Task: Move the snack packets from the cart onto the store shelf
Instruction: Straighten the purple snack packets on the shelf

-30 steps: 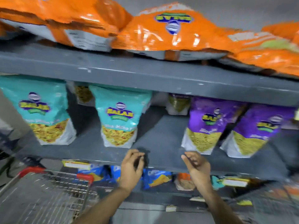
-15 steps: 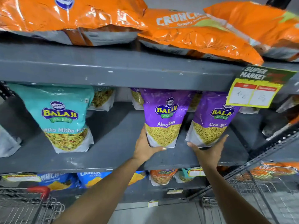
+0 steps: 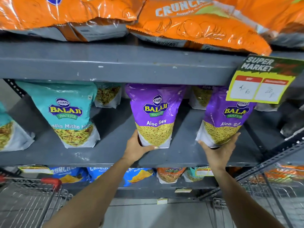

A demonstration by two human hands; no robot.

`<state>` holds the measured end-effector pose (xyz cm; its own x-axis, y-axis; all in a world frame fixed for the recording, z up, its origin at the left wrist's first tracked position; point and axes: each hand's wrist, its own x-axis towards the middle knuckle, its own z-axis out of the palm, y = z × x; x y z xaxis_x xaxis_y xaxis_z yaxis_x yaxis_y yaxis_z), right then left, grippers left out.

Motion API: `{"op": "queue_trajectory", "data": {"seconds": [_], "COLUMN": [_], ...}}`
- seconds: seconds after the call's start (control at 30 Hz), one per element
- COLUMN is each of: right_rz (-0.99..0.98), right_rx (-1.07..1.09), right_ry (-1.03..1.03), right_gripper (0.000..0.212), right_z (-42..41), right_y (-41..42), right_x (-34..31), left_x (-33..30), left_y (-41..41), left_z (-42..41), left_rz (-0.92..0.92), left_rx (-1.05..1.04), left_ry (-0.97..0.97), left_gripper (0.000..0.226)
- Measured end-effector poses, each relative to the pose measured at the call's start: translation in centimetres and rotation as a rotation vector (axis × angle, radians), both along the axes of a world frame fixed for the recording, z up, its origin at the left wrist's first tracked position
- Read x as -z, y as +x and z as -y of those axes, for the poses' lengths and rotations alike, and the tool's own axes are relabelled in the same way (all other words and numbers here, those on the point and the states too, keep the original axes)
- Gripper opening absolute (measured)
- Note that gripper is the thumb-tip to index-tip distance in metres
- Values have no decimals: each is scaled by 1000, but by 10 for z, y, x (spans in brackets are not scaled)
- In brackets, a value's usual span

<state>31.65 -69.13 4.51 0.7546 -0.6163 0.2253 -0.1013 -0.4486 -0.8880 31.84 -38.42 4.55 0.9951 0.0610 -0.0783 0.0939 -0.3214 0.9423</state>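
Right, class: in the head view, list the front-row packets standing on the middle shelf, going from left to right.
Partly cut-off teal packet → teal Balaji Khatta Mitha packet → purple Aloo Sev packet held by the left hand → purple Aloo Sev packet held by the right hand.

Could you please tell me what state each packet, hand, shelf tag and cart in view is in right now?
Left hand: gripping the base of the left purple Aloo Sev packet, which stands upright on the grey metal shelf.
Right hand: cupping the right purple Aloo Sev packet, tilted.
Teal Balaji packet: upright, untouched.
Orange packets: lying flat above.
Yellow price tag: hanging.
Wire cart: contents not visible.
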Motion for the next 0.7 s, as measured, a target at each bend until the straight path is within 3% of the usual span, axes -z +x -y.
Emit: {"op": "queue_trajectory", "data": {"seconds": [0.3, 0.7], "right_rz": [7, -17], "right_rx": [5, 11], "right_ry": [-22, 1], "right_gripper": [148, 152], "right_z": [0, -3], "right_y": [-1, -1], "right_x": [-3, -4], "left_x": [2, 0], "left_y": [-2, -6], "left_z": [-10, -16], "left_rz": [-42, -62], "left_rx": [14, 40], "left_ry": [-9, -64], "left_gripper": [95, 91]}}
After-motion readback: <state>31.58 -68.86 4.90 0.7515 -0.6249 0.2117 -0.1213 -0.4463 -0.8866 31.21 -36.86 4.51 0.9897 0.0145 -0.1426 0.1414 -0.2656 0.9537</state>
